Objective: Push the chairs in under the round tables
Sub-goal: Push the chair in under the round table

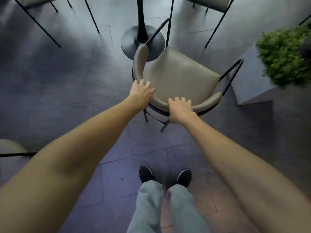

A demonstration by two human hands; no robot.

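A beige padded chair (178, 76) with a black metal frame stands in front of me, its curved backrest nearest me. My left hand (142, 91) grips the left part of the backrest rim. My right hand (180, 109) grips the backrest's near middle, fingers over the top. Just beyond the chair stands the black pedestal base (133, 42) of a round table; the tabletop itself is out of view. The chair's front left arm overlaps the base in the picture.
Two more chairs (213, 4) with thin black legs stand at the far side of the pedestal. A grey planter box (250, 84) with green foliage sits right of the chair. Another beige seat (10, 147) pokes in at the left edge. My shoes stand on the tiled floor.
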